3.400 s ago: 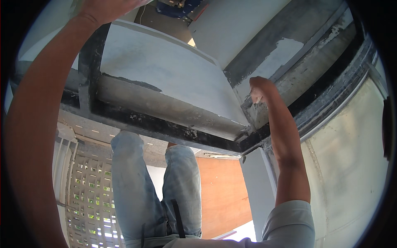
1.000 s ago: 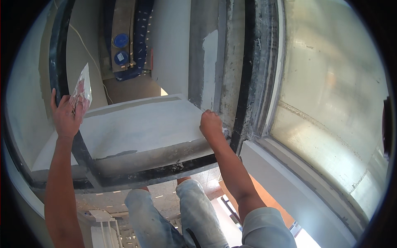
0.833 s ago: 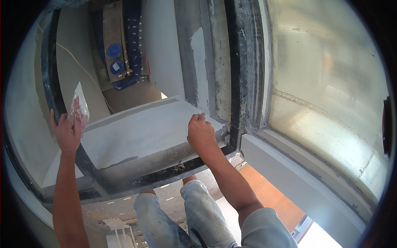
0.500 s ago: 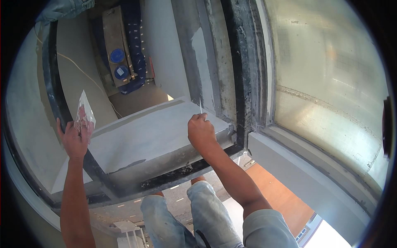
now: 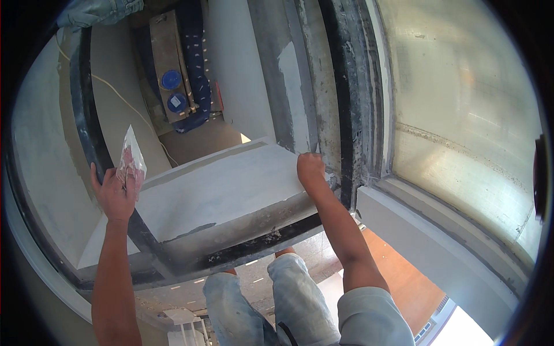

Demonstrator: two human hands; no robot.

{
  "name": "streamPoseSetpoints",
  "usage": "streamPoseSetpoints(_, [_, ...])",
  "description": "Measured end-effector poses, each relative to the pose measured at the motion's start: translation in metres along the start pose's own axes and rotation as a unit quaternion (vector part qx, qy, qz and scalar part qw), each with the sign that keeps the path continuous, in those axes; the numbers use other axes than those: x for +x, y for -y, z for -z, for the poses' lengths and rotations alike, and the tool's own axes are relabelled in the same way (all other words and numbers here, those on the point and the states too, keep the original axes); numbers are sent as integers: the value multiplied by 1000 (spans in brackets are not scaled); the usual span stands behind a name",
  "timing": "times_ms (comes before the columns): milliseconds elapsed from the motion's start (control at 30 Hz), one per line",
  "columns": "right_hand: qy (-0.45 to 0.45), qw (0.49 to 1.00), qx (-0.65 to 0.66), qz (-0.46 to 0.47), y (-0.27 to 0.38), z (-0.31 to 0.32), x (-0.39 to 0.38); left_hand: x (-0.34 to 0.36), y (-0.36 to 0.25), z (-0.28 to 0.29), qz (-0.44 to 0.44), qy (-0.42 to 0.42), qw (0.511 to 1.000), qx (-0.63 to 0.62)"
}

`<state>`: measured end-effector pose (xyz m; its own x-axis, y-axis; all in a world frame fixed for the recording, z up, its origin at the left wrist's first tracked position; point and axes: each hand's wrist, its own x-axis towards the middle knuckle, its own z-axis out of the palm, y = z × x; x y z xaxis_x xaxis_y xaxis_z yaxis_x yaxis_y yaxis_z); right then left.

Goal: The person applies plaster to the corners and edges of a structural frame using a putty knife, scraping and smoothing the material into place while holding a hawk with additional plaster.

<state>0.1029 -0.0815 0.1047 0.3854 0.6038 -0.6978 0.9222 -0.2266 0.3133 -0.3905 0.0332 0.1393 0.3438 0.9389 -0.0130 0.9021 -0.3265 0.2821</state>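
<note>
My left hand [image 5: 117,195] grips a flat, pointed white piece [image 5: 132,153] smeared with pink at its lower part; its exact kind is unclear. A finger of that hand stretches out beside the black frame bar. My right hand [image 5: 312,172] is a closed fist in the corner where the pale ledge [image 5: 231,181] meets the upright grey reveal. The thin-bladed putty knife that stuck out of this fist a moment ago is now hidden by the hand. A smooth white strip of filler [image 5: 294,86] runs up the rough grey surface above it.
A black metal frame [image 5: 346,86] borders the opening. Below lies a wooden board [image 5: 164,34] with two blue round lids [image 5: 172,79] on dark blue cloth. A pale cord [image 5: 115,89] hangs at the left. Translucent panels [image 5: 456,75] stand to the right. Denim fabric [image 5: 104,12] shows at top left.
My right hand has moved right and slightly down into the corner, and the thin blade has gone out of sight. The whole view has shifted a little; my left hand keeps its hold.
</note>
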Motion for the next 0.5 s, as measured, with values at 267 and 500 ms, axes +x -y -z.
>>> streamPoseSetpoints(267, [-68,997,-11,23,8,0,-9,-1,2,1,-22,-27,999,-5])
streamPoseSetpoints(500, [-83,991,25,99,70,55,-50,-1,18,20,-10,-14,1000,13])
